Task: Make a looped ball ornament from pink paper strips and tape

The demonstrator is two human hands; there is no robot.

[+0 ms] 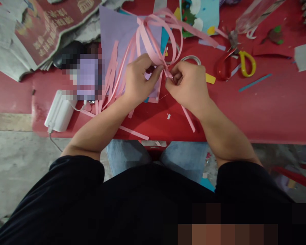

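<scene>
Both hands meet over the red table at a cluster of looped pink paper strips (148, 40). My left hand (140, 76) pinches the gathered lower end of the loops between thumb and fingers. Close beside it, my right hand (188, 81) is closed on the short strip ends at the same gathering point. The loops rise away from me and arch over a purple paper sheet (112, 27). Loose pink strips (111, 76) lie to the left of my left hand, and one pink strip (188, 119) sticks out below my right hand.
Red-handled and yellow-handled scissors (247, 64) lie right, near a blue strip (255, 82). A roll of tape (191, 59) sits behind my right hand. At left are a white power bank (60, 112) with a cable, a black object (68, 54) and crumpled newspaper (51, 27). The table edge (283, 141) runs before me.
</scene>
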